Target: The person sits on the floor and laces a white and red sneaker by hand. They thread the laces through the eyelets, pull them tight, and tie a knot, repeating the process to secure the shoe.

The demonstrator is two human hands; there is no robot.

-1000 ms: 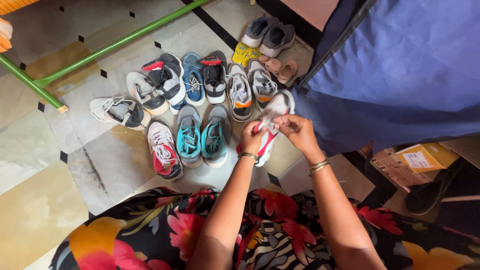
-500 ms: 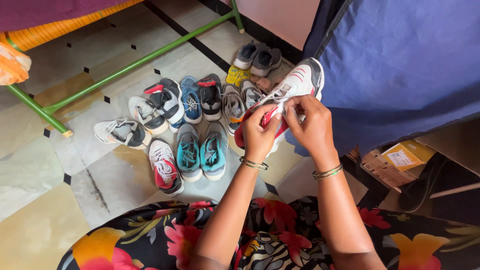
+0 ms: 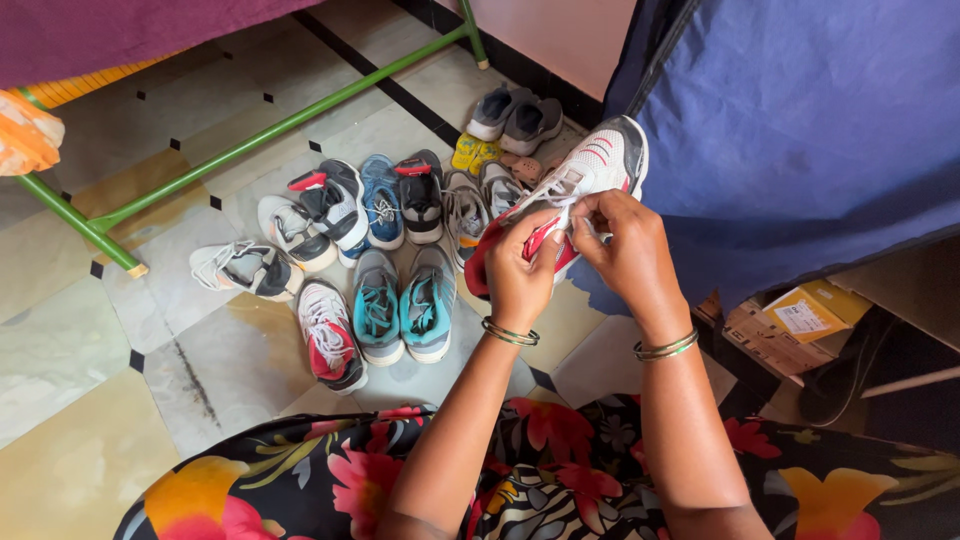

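Observation:
A white and red sneaker (image 3: 598, 163) is lifted off the floor, toe pointing away from me. My left hand (image 3: 519, 270) grips its red heel and tongue from below. My right hand (image 3: 625, 248) pinches the white laces at the shoe's top. Both wrists carry thin bangles. Below the shoe, a cluster of sneakers lies on the tiled floor, with a teal pair (image 3: 402, 300) and a white and red shoe (image 3: 328, 333) nearest me.
Further back lie a blue sneaker (image 3: 382, 200), black and red shoes (image 3: 421, 195), a grey pair (image 3: 516, 112) and small yellow sandals (image 3: 468, 151). A green metal frame (image 3: 250, 135) crosses the floor at left. Blue cloth (image 3: 800, 130) hangs right, cardboard boxes (image 3: 790, 322) beneath it.
Over the last second both hands raised the white and red sneaker up and away from the floor. In the last half second the hands shifted only slightly on the laces.

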